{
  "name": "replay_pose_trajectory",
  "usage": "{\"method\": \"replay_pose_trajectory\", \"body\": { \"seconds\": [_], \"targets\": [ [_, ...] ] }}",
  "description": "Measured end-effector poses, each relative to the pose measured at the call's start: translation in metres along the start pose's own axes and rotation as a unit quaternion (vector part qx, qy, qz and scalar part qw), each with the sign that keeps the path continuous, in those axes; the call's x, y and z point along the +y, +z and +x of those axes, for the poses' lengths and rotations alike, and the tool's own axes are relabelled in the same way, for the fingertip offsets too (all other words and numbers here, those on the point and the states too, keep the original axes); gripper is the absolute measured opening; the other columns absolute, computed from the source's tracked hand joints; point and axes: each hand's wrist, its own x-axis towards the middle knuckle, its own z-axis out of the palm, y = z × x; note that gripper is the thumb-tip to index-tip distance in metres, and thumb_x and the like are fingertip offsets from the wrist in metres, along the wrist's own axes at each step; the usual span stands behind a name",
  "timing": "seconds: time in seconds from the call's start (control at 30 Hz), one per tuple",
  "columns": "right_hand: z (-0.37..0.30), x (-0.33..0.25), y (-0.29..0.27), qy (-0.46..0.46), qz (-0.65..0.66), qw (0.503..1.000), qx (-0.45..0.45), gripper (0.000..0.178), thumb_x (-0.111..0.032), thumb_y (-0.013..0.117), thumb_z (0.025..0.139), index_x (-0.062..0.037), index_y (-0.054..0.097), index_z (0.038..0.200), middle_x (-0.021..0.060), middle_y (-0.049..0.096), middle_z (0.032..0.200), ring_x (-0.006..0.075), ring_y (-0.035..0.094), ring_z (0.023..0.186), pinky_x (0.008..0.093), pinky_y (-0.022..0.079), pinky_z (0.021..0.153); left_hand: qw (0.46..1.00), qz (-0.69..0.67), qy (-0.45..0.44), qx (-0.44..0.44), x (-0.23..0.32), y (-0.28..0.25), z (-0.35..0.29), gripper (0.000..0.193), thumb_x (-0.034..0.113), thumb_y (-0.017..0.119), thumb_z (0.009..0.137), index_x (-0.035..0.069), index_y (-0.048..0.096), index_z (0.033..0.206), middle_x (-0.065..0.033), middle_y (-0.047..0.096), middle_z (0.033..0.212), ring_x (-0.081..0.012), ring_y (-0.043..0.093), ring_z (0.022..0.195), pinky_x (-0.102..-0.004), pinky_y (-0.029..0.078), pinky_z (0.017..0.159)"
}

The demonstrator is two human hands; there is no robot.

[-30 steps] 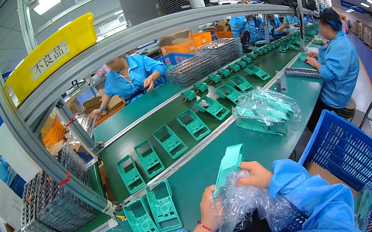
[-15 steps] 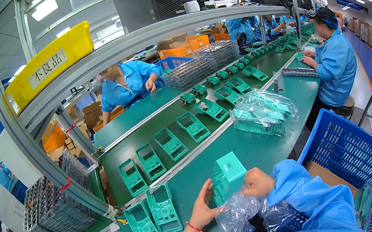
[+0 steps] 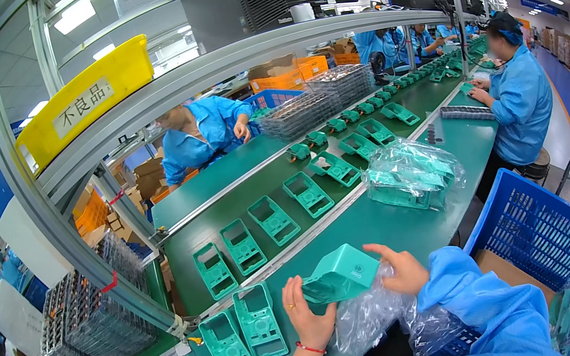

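A green plastic housing (image 3: 342,274) is tilted over the near edge of the bench. My left hand (image 3: 310,321), with a ring and a red bracelet, grips its left end between thumb and fingers. At its right side is my right hand (image 3: 405,272), index finger stretched out and thumb apart. Crumpled clear plastic bags (image 3: 369,318) lie under the housing, below both hands. To the left, two open green housings (image 3: 258,322) lie side by side on the bench.
A conveyor belt (image 3: 191,227) carries a row of green housings. A bagged bundle of housings (image 3: 413,175) sits on the bench (image 3: 298,259) ahead. At my right stands a blue crate (image 3: 534,227). A metal frame with a yellow bin (image 3: 87,98) rises at left. Co-workers in blue sit beyond.
The housing has turned from standing upright to lying tilted, its closed end now toward my right hand. My right hand has opened its fingers from a closed grip. The plastic bags have shifted slightly.
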Motion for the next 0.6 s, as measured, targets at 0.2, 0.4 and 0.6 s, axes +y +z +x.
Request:
{"method": "replay_pose_trajectory", "body": {
  "seconds": [0.2, 0.4, 0.6],
  "targets": [
    [0.011, 0.049, 0.003, 0.005, -0.075, 0.991, -0.113, 0.039, -0.018, 0.065, 0.071, -0.0071, 0.06, 0.108, 0.0186, 0.064, 0.096, 0.0334, 0.061, 0.092, 0.04, 0.047, 0.081, 0.997, 0.024, 0.075, -0.006, -0.002, 0.001, 0.0, 0.074, 0.007, 0.072, 0.056, -0.002, 0.042, 0.123, -0.0165, 0.045, 0.121, -0.0362, 0.04, 0.117, -0.0483, 0.027, 0.102],
    [0.016, 0.053, 0.025, 0.0, -0.074, 0.992, -0.107, 0.037, -0.021, 0.067, 0.07, -0.005, 0.062, 0.103, 0.0169, 0.064, 0.095, 0.0304, 0.062, 0.09, 0.0379, 0.047, 0.08, 0.997, -0.073, 0.014, -0.011, -0.009, -0.006, -0.013, 0.083, 0.015, 0.078, 0.054, -0.006, 0.039, 0.123, -0.022, 0.047, 0.116, -0.0378, 0.045, 0.109, -0.0436, 0.037, 0.093],
    [0.013, 0.039, 0.022, 0.049, -0.085, 0.987, -0.129, 0.038, -0.022, 0.067, 0.07, -0.0039, 0.062, 0.103, 0.0168, 0.065, 0.093, 0.0293, 0.063, 0.088, 0.0374, 0.047, 0.078, 0.983, -0.166, -0.037, -0.065, -0.032, 0.009, -0.036, 0.094, 0.022, 0.082, 0.053, -0.009, 0.034, 0.127, -0.0188, 0.048, 0.115, -0.0299, 0.05, 0.103, -0.038, 0.041, 0.086]
  ]
}}
